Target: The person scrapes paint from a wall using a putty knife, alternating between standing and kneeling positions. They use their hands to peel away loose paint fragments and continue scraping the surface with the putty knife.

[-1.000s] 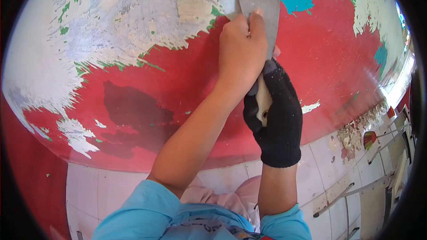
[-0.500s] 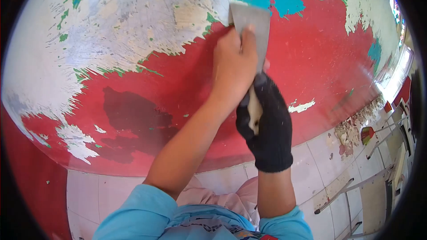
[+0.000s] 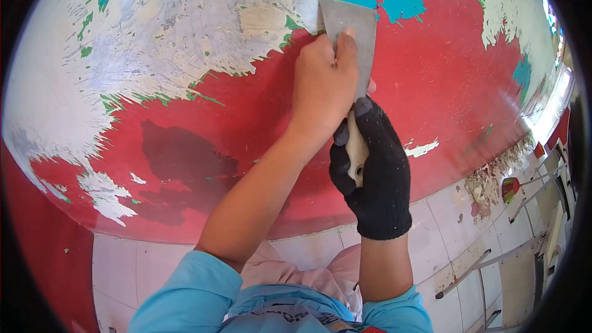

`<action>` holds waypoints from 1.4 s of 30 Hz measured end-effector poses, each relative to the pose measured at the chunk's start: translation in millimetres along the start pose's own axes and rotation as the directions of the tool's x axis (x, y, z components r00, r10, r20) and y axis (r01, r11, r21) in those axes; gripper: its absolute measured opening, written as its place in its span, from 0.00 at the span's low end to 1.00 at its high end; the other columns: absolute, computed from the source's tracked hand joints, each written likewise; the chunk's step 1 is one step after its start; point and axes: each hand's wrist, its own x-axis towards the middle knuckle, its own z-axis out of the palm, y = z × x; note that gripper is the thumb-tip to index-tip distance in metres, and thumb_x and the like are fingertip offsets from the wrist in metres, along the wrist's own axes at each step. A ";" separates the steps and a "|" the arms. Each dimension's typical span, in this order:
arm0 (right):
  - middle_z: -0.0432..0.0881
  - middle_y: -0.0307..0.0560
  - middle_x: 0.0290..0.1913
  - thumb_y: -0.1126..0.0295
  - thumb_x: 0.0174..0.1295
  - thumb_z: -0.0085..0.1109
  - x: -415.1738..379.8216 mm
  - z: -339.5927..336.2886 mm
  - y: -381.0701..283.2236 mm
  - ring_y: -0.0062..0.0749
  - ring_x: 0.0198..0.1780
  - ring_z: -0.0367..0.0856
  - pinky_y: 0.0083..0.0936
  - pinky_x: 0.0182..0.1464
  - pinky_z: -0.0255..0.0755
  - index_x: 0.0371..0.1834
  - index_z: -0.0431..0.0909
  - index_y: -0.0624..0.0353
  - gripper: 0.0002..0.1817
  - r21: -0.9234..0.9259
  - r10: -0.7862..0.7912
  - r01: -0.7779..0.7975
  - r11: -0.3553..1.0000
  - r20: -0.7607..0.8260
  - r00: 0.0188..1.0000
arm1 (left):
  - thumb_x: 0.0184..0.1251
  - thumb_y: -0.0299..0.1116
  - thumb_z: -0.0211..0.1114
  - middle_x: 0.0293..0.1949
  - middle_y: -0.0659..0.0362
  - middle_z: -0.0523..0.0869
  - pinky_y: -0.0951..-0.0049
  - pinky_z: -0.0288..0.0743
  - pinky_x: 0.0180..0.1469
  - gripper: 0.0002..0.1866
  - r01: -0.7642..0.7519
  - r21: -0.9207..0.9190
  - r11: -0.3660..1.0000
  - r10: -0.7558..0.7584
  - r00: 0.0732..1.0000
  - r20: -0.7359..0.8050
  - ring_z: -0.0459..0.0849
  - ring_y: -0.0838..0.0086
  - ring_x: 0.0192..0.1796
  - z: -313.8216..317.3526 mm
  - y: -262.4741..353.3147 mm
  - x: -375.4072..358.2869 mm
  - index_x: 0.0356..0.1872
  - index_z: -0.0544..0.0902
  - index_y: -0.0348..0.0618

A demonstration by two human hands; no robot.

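A putty knife [image 3: 365, 31] with a wide metal blade and a pale handle lies against a painted wall [image 3: 444, 80]. Its blade edge meets the border of the red, turquoise and whitish patches. My left hand [image 3: 322, 80] is bare and closed around the blade, with the thumb along its face. Below it, my right hand [image 3: 381, 179], in a black knitted glove, wraps the handle, whose holed end shows in the palm. The left hand's fingers behind the blade are mostly hidden.
Whitish scraped areas [image 3: 185, 31] with green flecks spread over the wall's upper left. Paint debris [image 3: 484, 185] lies along the wall's foot at right, beside a red and green broom head [image 3: 510, 189]. Metal-legged furniture [image 3: 518, 265] stands on the white tiled floor [image 3: 431, 228].
The blade edge has shifted slightly upward, and the blurred left hand is now sharp. My right hand sits a touch further right. Both hands keep their hold on the putty knife.
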 end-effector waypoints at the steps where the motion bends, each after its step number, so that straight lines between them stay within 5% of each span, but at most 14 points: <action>1: 0.73 0.39 0.25 0.59 0.67 0.47 2.1 -1.9 0.4 0.19 0.17 0.69 0.11 0.13 0.58 0.41 0.72 0.55 0.12 0.004 -0.008 0.008 1.000 0.022 1.000 | 0.71 0.43 0.45 0.17 0.55 0.80 0.76 0.69 0.19 0.19 0.022 0.023 1.000 -0.022 1.000 0.006 0.78 0.76 0.17 -0.3 2.5 3.2 0.36 0.76 0.36; 10: 0.72 0.39 0.24 0.60 0.67 0.47 -8.4 2.5 1.6 0.19 0.16 0.67 0.12 0.14 0.57 0.39 0.72 0.56 0.11 -0.026 0.025 -0.027 0.999 -0.096 0.995 | 0.72 0.45 0.46 0.18 0.54 0.80 0.75 0.70 0.19 0.20 0.023 -0.034 0.999 -0.024 1.000 -0.018 0.78 0.75 0.18 2.6 -7.5 -6.5 0.34 0.75 0.36; 17: 0.72 0.38 0.24 0.60 0.67 0.47 -4.1 4.8 -1.6 0.18 0.16 0.67 0.12 0.14 0.57 0.40 0.72 0.56 0.11 -0.075 -0.061 0.060 0.995 -0.013 0.998 | 0.71 0.43 0.47 0.17 0.54 0.79 0.74 0.71 0.20 0.19 -0.004 -0.083 0.997 0.004 1.000 -0.005 0.78 0.73 0.17 3.4 -4.8 1.8 0.34 0.74 0.35; 40: 0.71 0.36 0.23 0.60 0.66 0.48 -2.4 5.9 3.7 0.18 0.16 0.67 0.13 0.13 0.56 0.35 0.70 0.54 0.10 0.008 0.041 -0.041 0.999 0.022 0.999 | 0.71 0.44 0.48 0.17 0.54 0.80 0.74 0.72 0.21 0.19 0.057 -0.003 0.998 -0.057 0.997 -0.044 0.78 0.74 0.17 -5.9 11.9 1.0 0.32 0.76 0.36; 42: 0.71 0.36 0.23 0.60 0.66 0.48 -5.6 9.3 1.9 0.18 0.16 0.67 0.13 0.13 0.56 0.36 0.71 0.54 0.10 -0.027 -0.066 0.068 0.997 0.049 0.997 | 0.71 0.43 0.47 0.17 0.54 0.80 0.74 0.72 0.21 0.19 0.091 0.003 0.996 -0.091 0.994 -0.052 0.78 0.75 0.17 -5.7 7.0 -9.0 0.32 0.76 0.36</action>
